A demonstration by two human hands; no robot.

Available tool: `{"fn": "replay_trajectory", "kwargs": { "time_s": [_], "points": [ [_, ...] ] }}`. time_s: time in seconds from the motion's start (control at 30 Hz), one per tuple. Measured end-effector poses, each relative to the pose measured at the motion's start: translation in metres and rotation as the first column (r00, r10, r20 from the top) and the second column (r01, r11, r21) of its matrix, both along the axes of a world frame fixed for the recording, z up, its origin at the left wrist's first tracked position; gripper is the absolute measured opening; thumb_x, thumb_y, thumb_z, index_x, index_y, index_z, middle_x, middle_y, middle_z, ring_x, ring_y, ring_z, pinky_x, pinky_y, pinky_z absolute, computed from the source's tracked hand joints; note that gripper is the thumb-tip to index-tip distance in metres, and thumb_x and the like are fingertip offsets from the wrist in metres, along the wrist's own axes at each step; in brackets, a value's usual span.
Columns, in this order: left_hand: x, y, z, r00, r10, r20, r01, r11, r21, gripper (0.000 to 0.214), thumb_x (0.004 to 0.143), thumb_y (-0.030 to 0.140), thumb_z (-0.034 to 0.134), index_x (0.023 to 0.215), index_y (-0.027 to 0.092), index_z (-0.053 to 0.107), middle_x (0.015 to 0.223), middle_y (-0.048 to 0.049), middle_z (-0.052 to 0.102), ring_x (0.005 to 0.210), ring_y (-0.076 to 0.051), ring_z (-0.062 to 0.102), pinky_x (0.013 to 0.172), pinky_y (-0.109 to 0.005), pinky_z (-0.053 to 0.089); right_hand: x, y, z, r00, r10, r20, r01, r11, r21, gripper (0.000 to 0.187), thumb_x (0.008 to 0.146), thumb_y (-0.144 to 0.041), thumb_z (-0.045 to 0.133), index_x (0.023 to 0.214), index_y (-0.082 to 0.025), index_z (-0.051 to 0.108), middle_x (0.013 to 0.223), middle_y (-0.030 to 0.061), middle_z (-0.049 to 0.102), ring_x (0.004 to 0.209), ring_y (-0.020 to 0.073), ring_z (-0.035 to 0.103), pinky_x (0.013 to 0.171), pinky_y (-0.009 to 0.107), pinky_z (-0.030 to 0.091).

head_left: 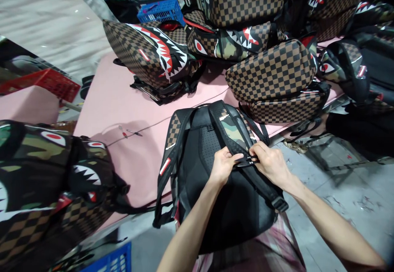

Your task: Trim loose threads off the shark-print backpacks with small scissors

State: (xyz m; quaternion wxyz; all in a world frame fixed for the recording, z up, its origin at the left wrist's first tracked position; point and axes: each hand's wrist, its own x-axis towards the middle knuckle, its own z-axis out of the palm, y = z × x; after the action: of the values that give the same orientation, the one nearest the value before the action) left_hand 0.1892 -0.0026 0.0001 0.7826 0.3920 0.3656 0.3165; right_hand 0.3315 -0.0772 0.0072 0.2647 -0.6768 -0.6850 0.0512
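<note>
A black backpack (197, 173) stands before me at the pink table's front edge, its padded back and shoulder straps facing me. My left hand (223, 165) is closed on the edge of the right-side shoulder strap (232, 130), thumb on top. From the other side, my right hand (272, 163) pinches the same strap, fingers bent. Between my fingertips is a small dark, shiny piece on the strap; its kind is not clear. The other shoulder strap (170, 140), with checkered and camouflage-like panels, hangs loose on the left.
The pink tabletop (123, 99) bears small snips (123, 132). Checkered backpacks with shark mouths (154, 54) crowd the back; another checkered backpack (273, 74) lies behind mine. Camouflage backpacks (33, 161) sit at left. Blue crates (161, 11) and a red crate (46, 84) stand around.
</note>
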Motion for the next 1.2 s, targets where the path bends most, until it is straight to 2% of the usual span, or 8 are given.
{"fn": "replay_trajectory", "kwargs": {
  "time_s": [0.07, 0.17, 0.27, 0.37, 0.47, 0.53, 0.77, 1.2],
  "points": [
    [0.000, 0.000, -0.001, 1.000, 0.013, 0.019, -0.013, 1.000, -0.014, 0.027, 0.055, 0.017, 0.079, 0.078, 0.011, 0.064, 0.074, -0.0032, 0.070, 0.065, -0.014, 0.063, 0.066, -0.024, 0.050, 0.003, 0.001, -0.007, 0.960, 0.017, -0.279, -0.017, 1.000, 0.001, 0.016, 0.073, -0.006, 0.043, 0.078, -0.017, 0.055, 0.081, 0.0038, 0.060, 0.068, 0.0141, 0.054, 0.059, 0.024, 0.036],
    [0.000, 0.000, -0.001, 0.999, 0.019, 0.042, -0.017, 0.999, -0.033, 0.030, 0.054, 0.017, 0.079, 0.080, 0.012, 0.065, 0.078, -0.0037, 0.071, 0.068, -0.014, 0.064, 0.067, -0.025, 0.050, 0.007, 0.004, -0.017, 0.744, -0.059, -0.665, 0.014, 0.997, -0.072, 0.009, 0.077, -0.018, 0.048, 0.068, -0.018, 0.050, 0.063, -0.0013, 0.051, 0.058, 0.0116, 0.047, 0.056, 0.024, 0.036],
    [0.000, 0.000, 0.000, 0.999, 0.022, 0.030, -0.021, 0.999, -0.030, 0.030, 0.054, 0.019, 0.080, 0.080, 0.012, 0.065, 0.080, -0.0043, 0.071, 0.067, -0.014, 0.063, 0.065, -0.025, 0.050, 0.012, 0.005, -0.024, 0.555, -0.166, -0.815, 0.063, 0.986, -0.158, 0.021, 0.082, -0.034, 0.050, 0.069, -0.017, 0.053, 0.052, -0.0041, 0.043, 0.047, 0.0097, 0.040, 0.047, 0.024, 0.031],
    [-0.001, 0.001, 0.000, 0.999, 0.025, 0.019, -0.025, 1.000, -0.003, 0.030, 0.056, 0.019, 0.079, 0.081, 0.013, 0.065, 0.083, -0.0044, 0.070, 0.071, -0.015, 0.063, 0.069, -0.026, 0.050, 0.023, 0.002, -0.023, 0.672, -0.129, -0.729, 0.096, 0.992, -0.087, 0.022, 0.079, -0.039, 0.058, 0.080, -0.017, 0.061, 0.073, 0.0018, 0.061, 0.067, 0.0156, 0.057, 0.061, 0.028, 0.042],
    [-0.004, 0.004, 0.000, 1.000, 0.015, 0.014, -0.015, 0.999, 0.047, 0.029, 0.057, 0.019, 0.078, 0.083, 0.013, 0.066, 0.086, -0.0047, 0.070, 0.079, -0.017, 0.064, 0.076, -0.029, 0.049, 0.036, -0.002, -0.013, 0.905, -0.026, -0.425, 0.032, 0.999, 0.007, 0.035, 0.075, -0.042, 0.066, 0.103, -0.021, 0.061, 0.107, 0.0059, 0.063, 0.094, 0.0215, 0.059, 0.078, 0.032, 0.043],
    [-0.006, 0.006, 0.000, 1.000, 0.014, -0.003, -0.014, 0.996, 0.093, 0.028, 0.057, 0.019, 0.077, 0.082, 0.013, 0.066, 0.087, -0.0051, 0.070, 0.082, -0.018, 0.064, 0.079, -0.030, 0.049, 0.041, -0.003, -0.005, 0.975, 0.050, -0.217, -0.038, 0.998, 0.060, 0.032, 0.081, -0.041, 0.062, 0.105, -0.021, 0.060, 0.106, 0.0060, 0.064, 0.093, 0.0205, 0.059, 0.078, 0.032, 0.040],
    [-0.008, 0.010, 0.003, 1.000, -0.005, -0.028, 0.009, 0.985, 0.172, 0.028, 0.059, 0.020, 0.076, 0.085, 0.013, 0.067, 0.091, -0.0062, 0.071, 0.081, -0.018, 0.064, 0.080, -0.030, 0.048, 0.042, 0.005, 0.006, 0.988, 0.089, 0.124, -0.117, 0.962, 0.246, 0.019, 0.088, -0.036, 0.055, 0.092, -0.017, 0.060, 0.085, 0.0028, 0.068, 0.075, 0.0164, 0.057, 0.070, 0.034, 0.028],
    [-0.009, 0.009, 0.005, 0.998, 0.010, -0.063, 0.000, 0.988, 0.156, 0.028, 0.059, 0.019, 0.076, 0.084, 0.012, 0.067, 0.087, -0.0061, 0.070, 0.080, -0.018, 0.063, 0.078, -0.029, 0.048, 0.040, 0.007, 0.010, 0.982, 0.135, 0.130, -0.158, 0.971, 0.180, 0.027, 0.091, -0.041, 0.048, 0.089, -0.018, 0.063, 0.083, 0.0036, 0.069, 0.073, 0.0162, 0.052, 0.072, 0.035, 0.024]
  ]
}}
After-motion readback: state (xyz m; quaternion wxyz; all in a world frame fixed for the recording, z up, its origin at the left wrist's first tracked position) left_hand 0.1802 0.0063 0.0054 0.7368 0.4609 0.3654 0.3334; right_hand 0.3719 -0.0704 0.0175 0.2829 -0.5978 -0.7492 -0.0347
